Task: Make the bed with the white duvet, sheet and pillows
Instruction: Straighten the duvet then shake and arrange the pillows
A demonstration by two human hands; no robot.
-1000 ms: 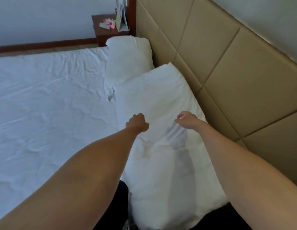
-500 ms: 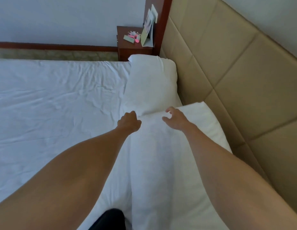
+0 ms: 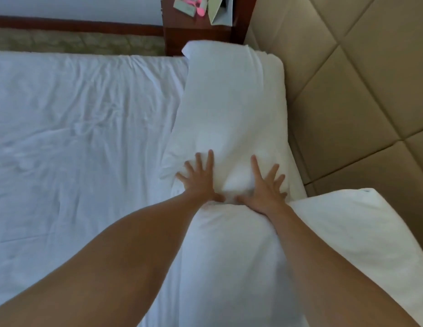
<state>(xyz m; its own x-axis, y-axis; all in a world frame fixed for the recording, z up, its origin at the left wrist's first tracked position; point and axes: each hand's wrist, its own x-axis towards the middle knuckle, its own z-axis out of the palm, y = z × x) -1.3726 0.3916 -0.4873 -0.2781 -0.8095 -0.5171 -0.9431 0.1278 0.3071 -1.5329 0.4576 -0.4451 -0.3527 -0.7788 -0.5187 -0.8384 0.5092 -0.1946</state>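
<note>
1. Bed sheet (image 3: 75, 138): white, fitted, creased all over, fills the left half of the frame and runs under the arms at bottom.
2. Headboard (image 3: 359, 90): tan padded panels with diagonal seams, takes the whole right side, top to lower right.
3. Near pillow (image 3: 241, 267): white, soft, lower centre to lower right, lying along the headboard; both forearms cross above it.
4. Far pillow (image 3: 231, 102): white, plump, rounded rectangle, upper centre, its long side against the headboard, its lower end meeting the near pillow.
5. Nightstand (image 3: 196, 36): dark red-brown wood, top centre, past the far pillow; small pink and pale-green items and a folded card on top, too small to identify.
6. Strip of patterned floor and a dark wood skirting rail, upper left beyond the mattress edge.
7. Left hand (image 3: 201, 182): flat, fingers spread, pressing the lower end of the far pillow.
8. Right hand (image 3: 264, 187): same, flat and spread, just right of the left one, fabric bulging up between them.
</note>
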